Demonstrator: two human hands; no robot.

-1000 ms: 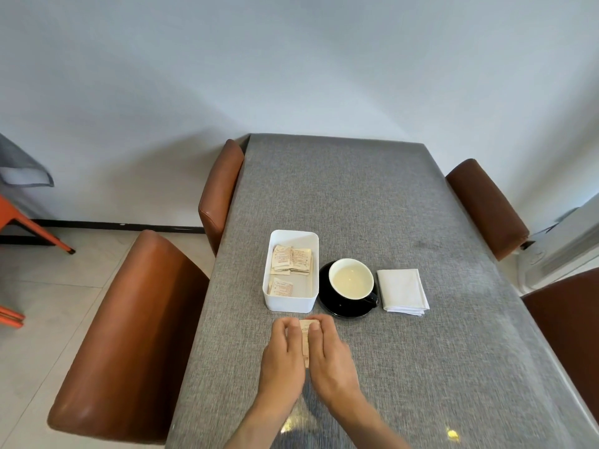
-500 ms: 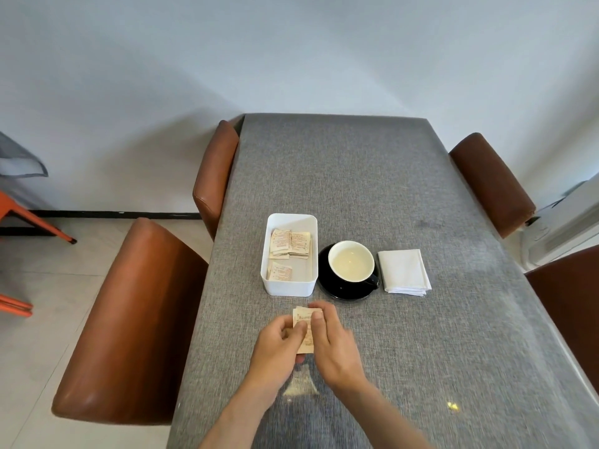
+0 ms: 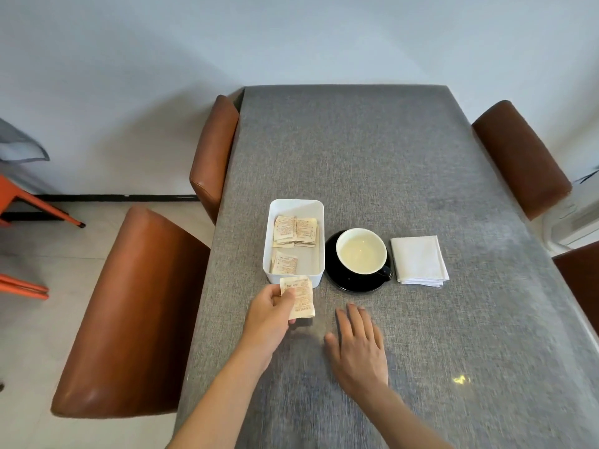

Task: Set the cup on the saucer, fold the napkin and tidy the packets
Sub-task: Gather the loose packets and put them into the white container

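A black cup with a white inside stands on a black saucer in the middle of the grey table. To its right lies a folded white napkin. Left of the cup, a white tray holds several beige packets. My left hand is shut on a small stack of packets, held just in front of the tray's near edge. My right hand hovers flat over the table with fingers apart, holding nothing.
Brown leather chairs stand along both sides: two on the left and two on the right. An orange chair frame is at the far left. A white wall rises behind the table.
Both hands held the packets together before. Now my right hand has let go and drawn back to the right, while my left hand carries the stack towards the tray.
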